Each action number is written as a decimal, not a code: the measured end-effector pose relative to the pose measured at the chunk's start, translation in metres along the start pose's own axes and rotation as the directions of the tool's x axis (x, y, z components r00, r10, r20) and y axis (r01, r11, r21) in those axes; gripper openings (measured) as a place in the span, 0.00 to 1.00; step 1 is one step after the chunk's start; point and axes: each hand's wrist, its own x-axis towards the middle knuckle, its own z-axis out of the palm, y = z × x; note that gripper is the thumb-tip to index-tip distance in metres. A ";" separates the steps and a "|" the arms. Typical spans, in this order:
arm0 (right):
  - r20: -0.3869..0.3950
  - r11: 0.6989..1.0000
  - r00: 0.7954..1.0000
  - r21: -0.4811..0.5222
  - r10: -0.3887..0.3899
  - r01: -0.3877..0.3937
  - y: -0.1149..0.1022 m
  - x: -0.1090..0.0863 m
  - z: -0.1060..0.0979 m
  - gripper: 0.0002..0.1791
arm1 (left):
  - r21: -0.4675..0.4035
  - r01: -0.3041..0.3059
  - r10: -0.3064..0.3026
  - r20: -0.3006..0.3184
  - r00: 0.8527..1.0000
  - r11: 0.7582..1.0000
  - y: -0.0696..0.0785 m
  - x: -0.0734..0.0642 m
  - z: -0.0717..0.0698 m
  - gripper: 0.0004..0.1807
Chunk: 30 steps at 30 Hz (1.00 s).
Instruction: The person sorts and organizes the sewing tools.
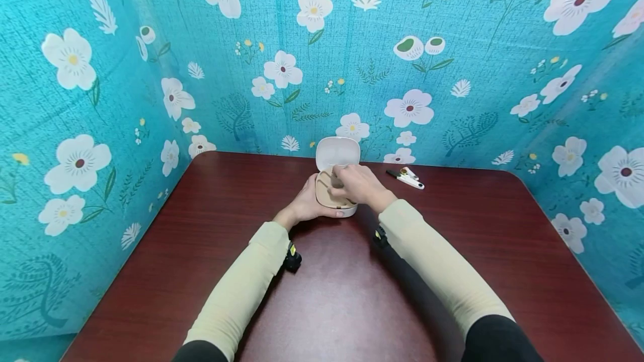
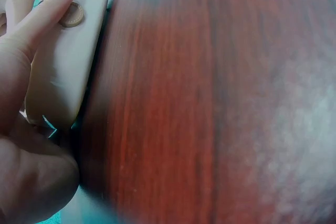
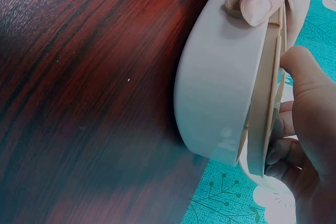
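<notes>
A small white box (image 1: 347,213) stands on the table with its rounded lid (image 1: 338,151) raised at the back. Inside it sits a beige insert tray (image 1: 324,194). My left hand (image 1: 306,203) grips the box from the left, thumb along its front by a round beige button (image 2: 73,15). Over the opening, my right hand (image 1: 360,182) holds the insert tray, its thumb and curled fingers at the tray's inner side. In the right wrist view one end of the tray (image 3: 265,103) stands proud of the box wall (image 3: 218,82), so it is tilted. The right fingertips are partly hidden.
Right of the box, near the table's back edge, lie small black and white tools (image 1: 406,177), one of them like a clipper. The dark red-brown table (image 1: 201,239) meets a blue flowered curtain (image 1: 322,71) behind and at both sides.
</notes>
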 end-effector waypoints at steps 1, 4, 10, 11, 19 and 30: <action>-0.002 1.000 1.000 0.004 -0.003 0.003 0.000 0.000 0.000 0.15 | -0.007 0.001 -0.001 -0.002 1.000 1.000 0.000 0.000 0.000 0.72; -0.004 1.000 1.000 0.013 -0.013 0.013 0.000 0.001 0.002 0.15 | -0.004 0.006 -0.006 -0.004 1.000 1.000 0.000 -0.001 0.000 0.73; -0.001 0.999 1.000 0.030 -0.019 0.019 0.001 0.002 0.006 0.15 | -0.020 0.006 -0.006 -0.004 1.000 1.000 0.001 -0.004 -0.001 0.72; 0.001 0.999 1.000 0.034 -0.018 0.018 0.001 0.002 0.006 0.15 | -0.026 0.001 -0.002 -0.004 1.000 1.000 0.002 -0.004 -0.001 0.72; 0.007 0.999 1.000 0.046 -0.020 0.019 0.001 0.004 0.006 0.15 | -0.038 -0.012 0.011 -0.011 1.000 0.999 0.001 -0.004 -0.002 0.71; 0.016 0.998 1.000 0.061 -0.014 0.013 0.000 0.004 0.007 0.14 | -0.019 0.017 -0.017 -0.014 1.000 1.000 0.001 -0.003 -0.001 0.70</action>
